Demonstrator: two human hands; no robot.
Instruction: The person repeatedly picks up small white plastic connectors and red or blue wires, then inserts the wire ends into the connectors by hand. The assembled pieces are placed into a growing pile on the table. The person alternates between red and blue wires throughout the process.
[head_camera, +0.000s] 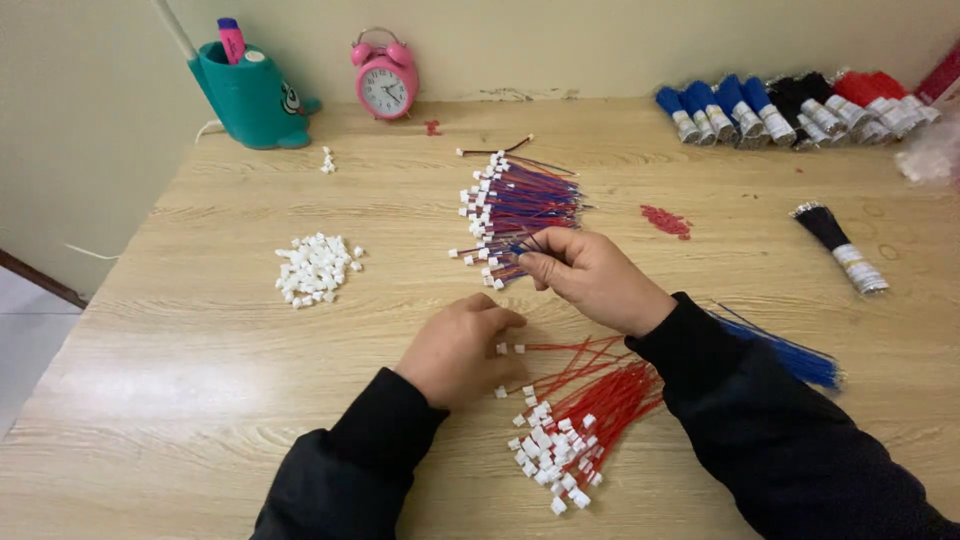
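Observation:
My right hand (592, 276) pinches thin blue wires at the near edge of a pile of red-and-blue wires with white connectors (512, 208). My left hand (458, 348) rests knuckles-up on the wooden table (200, 400), fingers curled, touching a white connector at the top of a bundle of red wires with white connectors (575, 420). Whether it grips one is hidden by the fingers. A bundle of loose blue wires (795, 355) lies beneath my right forearm.
A heap of loose white connectors (316, 268) lies left of centre. At the back stand a teal pen holder (250, 95) and a pink alarm clock (385, 78). Blue, black and red wire bundles (800, 110) line the back right; a black bundle (838, 245) and red bits (665, 221) lie nearby.

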